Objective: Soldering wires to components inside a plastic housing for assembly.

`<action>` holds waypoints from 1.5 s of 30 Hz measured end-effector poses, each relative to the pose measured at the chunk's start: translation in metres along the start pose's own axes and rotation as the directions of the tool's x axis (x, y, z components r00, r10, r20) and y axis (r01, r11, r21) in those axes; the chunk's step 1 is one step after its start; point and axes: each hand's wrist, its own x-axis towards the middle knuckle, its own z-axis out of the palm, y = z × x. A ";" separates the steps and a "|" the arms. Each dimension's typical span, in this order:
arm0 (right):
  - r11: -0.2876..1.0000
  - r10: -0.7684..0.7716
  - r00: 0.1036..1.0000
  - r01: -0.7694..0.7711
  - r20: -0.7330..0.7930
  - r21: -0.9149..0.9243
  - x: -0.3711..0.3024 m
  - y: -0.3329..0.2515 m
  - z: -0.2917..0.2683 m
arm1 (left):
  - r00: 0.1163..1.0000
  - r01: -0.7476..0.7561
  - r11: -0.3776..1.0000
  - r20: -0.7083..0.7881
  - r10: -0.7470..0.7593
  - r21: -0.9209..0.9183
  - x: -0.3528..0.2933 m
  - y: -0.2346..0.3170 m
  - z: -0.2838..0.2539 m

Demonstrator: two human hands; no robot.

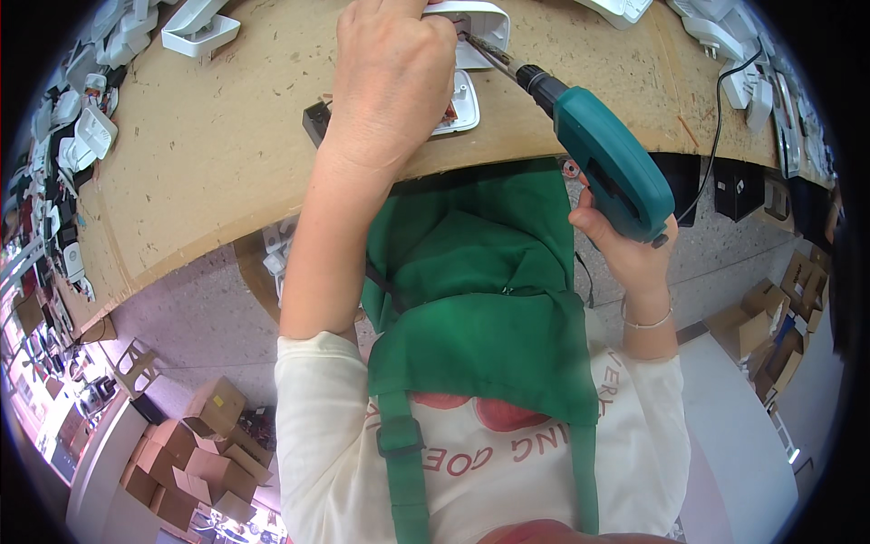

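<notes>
My left hand [391, 77] presses down on a white plastic housing [480, 25] lying on the brown workbench [227, 145]. Its fingers are closed over the part, and much of the housing is hidden under the hand. My right hand [625, 245] grips the handle of a teal electric screwdriver [609, 163]. The screwdriver's black chuck and metal bit point up-left, with the tip at the housing right beside my left hand. A second white housing piece [462, 104] lies just below the hand.
More white plastic housings lie along the bench's far edge [199, 32] and at the right [739, 86]. A black cable [720, 118] runs off the right side. Cardboard boxes [195, 453] are stacked on the floor at lower left and at right [770, 326].
</notes>
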 end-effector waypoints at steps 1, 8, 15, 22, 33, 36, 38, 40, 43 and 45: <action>1.000 -0.003 1.000 0.003 0.010 -0.018 0.000 -0.001 -0.001 | 1.000 0.006 1.000 0.002 -0.006 -0.009 0.001 0.000 0.001; 0.997 -0.018 1.000 0.020 0.025 -0.076 0.003 -0.002 -0.002 | 1.000 -0.021 1.000 -0.011 0.021 0.002 0.003 -0.002 0.003; 0.996 -0.019 0.999 0.022 0.029 -0.083 0.004 -0.009 0.001 | 1.000 0.000 1.000 -0.013 0.000 0.019 0.002 -0.003 0.004; 1.000 0.029 0.999 -0.029 0.018 0.002 0.002 -0.008 -0.001 | 0.999 -0.046 0.997 0.011 0.046 0.066 0.003 -0.003 0.002; 0.999 0.033 0.999 -0.033 0.036 0.005 -0.001 -0.015 -0.003 | 1.000 -0.010 0.998 -0.010 0.011 0.056 0.000 0.003 -0.007; 1.000 -0.004 1.000 0.004 0.021 0.005 -0.001 -0.013 -0.002 | 1.000 -0.006 0.999 0.005 0.006 0.051 0.000 0.004 -0.008; 0.999 0.031 0.999 -0.030 0.032 -0.038 -0.001 -0.014 -0.002 | 1.000 -0.011 0.999 0.004 0.011 0.053 -0.001 0.004 -0.008; 1.000 0.021 1.000 -0.020 0.010 -0.005 -0.001 -0.014 -0.001 | 0.999 -0.013 0.999 -0.034 0.014 0.047 -0.002 0.002 -0.007; 1.000 0.008 1.000 -0.008 -0.018 0.028 0.000 -0.014 0.001 | 0.999 0.011 0.999 -0.033 -0.010 0.046 -0.002 0.003 -0.005; 1.000 0.007 1.000 -0.007 -0.025 0.028 0.000 -0.012 0.001 | 1.000 0.015 0.999 -0.025 -0.014 0.049 -0.003 0.003 -0.005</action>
